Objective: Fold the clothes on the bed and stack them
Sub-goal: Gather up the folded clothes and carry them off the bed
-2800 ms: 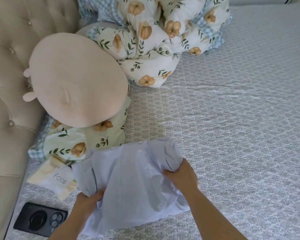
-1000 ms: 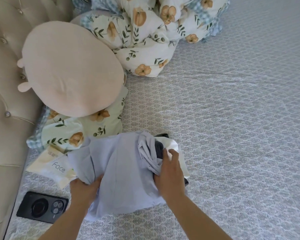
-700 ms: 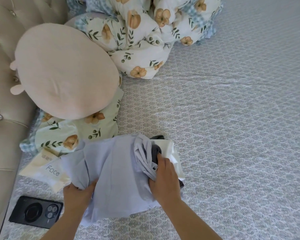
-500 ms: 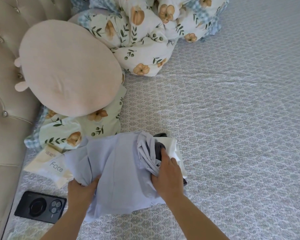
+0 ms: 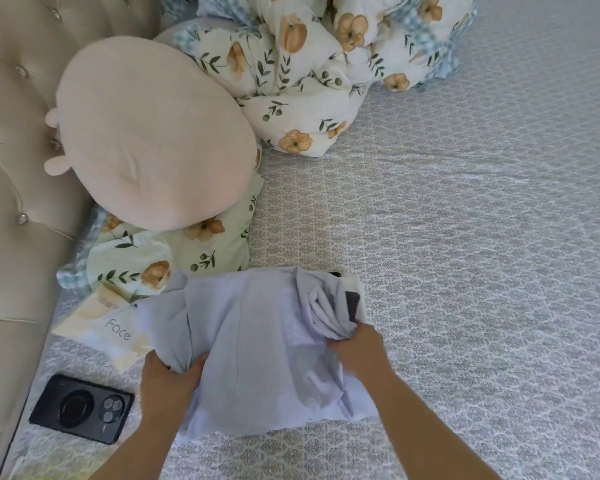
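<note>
Lower centre of the frame: the left hand point(image 5: 168, 375) grips a bunched fold at the left edge of the pale lilac garment point(image 5: 257, 348), fingers curled round the cloth. The right hand point(image 5: 359, 348) pinches gathered pleats at the garment's right edge, where a dark item point(image 5: 353, 304) and white cloth point(image 5: 350, 285) show partly beneath it. The garment lies on the patterned grey bedspread point(image 5: 465, 237). At lower left, a black phone point(image 5: 81, 407) lies camera side up, just beside a pale packet marked "Face" point(image 5: 108, 323), which the garment partly overlaps. Above it, a round beige cushion point(image 5: 153, 133) rests on a floral pillow point(image 5: 187, 247) against the tufted headboard point(image 5: 11, 168). A floral quilt point(image 5: 309, 64) is heaped at upper centre.
</note>
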